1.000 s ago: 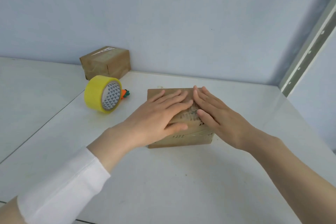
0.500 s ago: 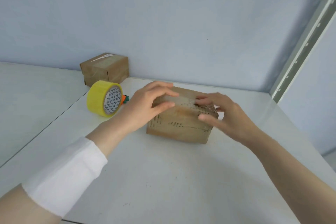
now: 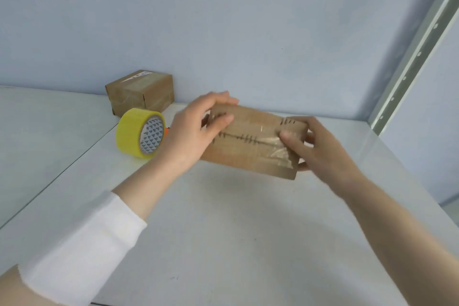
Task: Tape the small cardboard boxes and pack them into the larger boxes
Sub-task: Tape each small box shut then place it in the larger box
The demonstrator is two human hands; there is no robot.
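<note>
Pale blue wall backs a white table (image 3: 223, 231), above which a small cardboard box (image 3: 250, 141) is held tilted, clear tape along its seam. The left hand (image 3: 188, 136) grips its left end and the right hand (image 3: 320, 149) clasps its right end, thumb on the tape. To the left, a yellow tape roll (image 3: 131, 131) stands on edge, with a second taped box (image 3: 141, 93) behind it by the wall.
</note>
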